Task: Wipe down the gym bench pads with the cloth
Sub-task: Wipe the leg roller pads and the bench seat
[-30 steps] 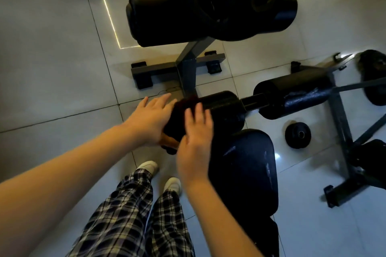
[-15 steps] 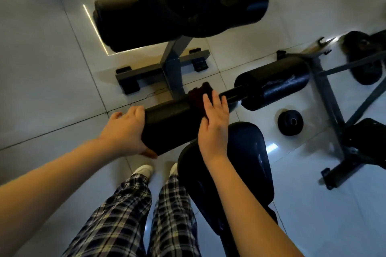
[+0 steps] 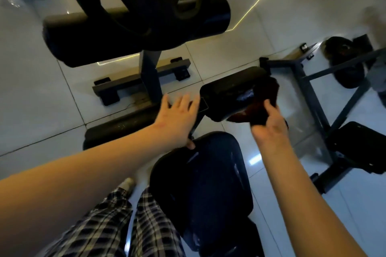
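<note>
- A glossy, pale tiled floor [image 3: 37, 89] fills the background, seen from above in dim light, with thin bright strips reflected in it.
- At lower left are the plaid trousers [image 3: 108, 225] and one pale shoe [image 3: 127, 183] of the person wearing the camera.
- At upper left, a long black upper roller pad [image 3: 69, 44] lies across the view. A big black weight plate [image 3: 135, 6] hangs in front of its middle (very near the camera).
- Below these, the bench's grey foot bar [image 3: 125, 82] rests on the floor.
- The left roller pad [image 3: 119, 129], black foam, lies slanted just left of centre.
- The left hand [image 3: 177, 119] is over that pad's inner end, its fingers [image 3: 183, 102] straight and spread apart, holding nothing. The thumb lies at the edge of the seat pad. Whether the palm presses down cannot be told.
- The seat pad [image 3: 200, 190], black and shiny, fills the lower centre.
- The right roller pad [image 3: 225, 94] sits right of centre, its surface glistening.
- The cloth [image 3: 266, 94], dark reddish, is draped over that pad's outer end.
- The right hand [image 3: 269, 129] grips the cloth from below, fingers [image 3: 272, 109] curled round it.
- At far right, a dark steel frame [image 3: 313, 98] stands on the floor, with blurred loose weights [image 3: 344, 64] beyond it.
</note>
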A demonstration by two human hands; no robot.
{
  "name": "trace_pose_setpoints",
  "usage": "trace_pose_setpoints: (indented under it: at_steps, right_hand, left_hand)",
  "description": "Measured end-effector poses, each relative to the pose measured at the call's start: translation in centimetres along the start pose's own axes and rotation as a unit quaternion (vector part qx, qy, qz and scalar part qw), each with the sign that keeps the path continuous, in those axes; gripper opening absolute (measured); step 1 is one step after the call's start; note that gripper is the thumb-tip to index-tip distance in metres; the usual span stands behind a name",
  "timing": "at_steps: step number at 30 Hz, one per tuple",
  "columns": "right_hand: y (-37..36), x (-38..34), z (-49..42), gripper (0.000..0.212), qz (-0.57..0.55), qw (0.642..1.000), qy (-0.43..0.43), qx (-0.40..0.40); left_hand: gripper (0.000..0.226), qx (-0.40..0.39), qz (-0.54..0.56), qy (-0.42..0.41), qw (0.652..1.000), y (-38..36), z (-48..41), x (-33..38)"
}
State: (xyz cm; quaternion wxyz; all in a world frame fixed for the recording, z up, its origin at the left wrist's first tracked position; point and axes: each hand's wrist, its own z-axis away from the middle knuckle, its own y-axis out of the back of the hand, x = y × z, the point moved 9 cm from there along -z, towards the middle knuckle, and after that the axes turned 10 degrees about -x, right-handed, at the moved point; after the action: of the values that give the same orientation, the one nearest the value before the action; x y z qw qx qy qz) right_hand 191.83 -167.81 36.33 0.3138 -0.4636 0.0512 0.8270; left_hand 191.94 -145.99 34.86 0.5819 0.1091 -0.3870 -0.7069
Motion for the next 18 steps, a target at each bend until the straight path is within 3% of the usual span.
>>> trace_pose_setpoints:
  at_steps: [3,5,9,11,16,18]
  right_hand:
    - [1.3,-3.5,-3.6,0.041,0.117,0.989,0.089,0.028]
    - [0.9,-4.6,-5.5,0.04,0.243,0.957,0.148,0.062]
    - [-4.1,-2.1,-6.1,0.042,0.539,0.803,0.254,-0.005]
    - [-5.2,0.0,-4.9,0.04,0.584,0.752,0.305,-0.035]
    - [-6.9,4.0,-0.6,0.043,0.618,0.648,0.396,-0.203]
    - [-6.8,3.4,-1.5,0.043,0.625,0.625,0.4,-0.241]
  left_hand:
    - [0.128,0.054,0.026,-0.007,0.998,1.7,-4.6,2.7]
    - [0.129,0.076,0.063,0.001,0.995,2.1,-7.2,3.1]
    - [0.13,0.084,0.151,0.007,0.985,1.9,-9.9,2.9]
    - [0.126,0.098,0.204,-0.007,0.974,1.7,-10.3,2.5]
    - [0.116,0.105,0.237,-0.027,0.965,1.8,-10.8,2.2]
    - [0.119,0.101,0.249,-0.024,0.963,1.7,-10.8,2.1]
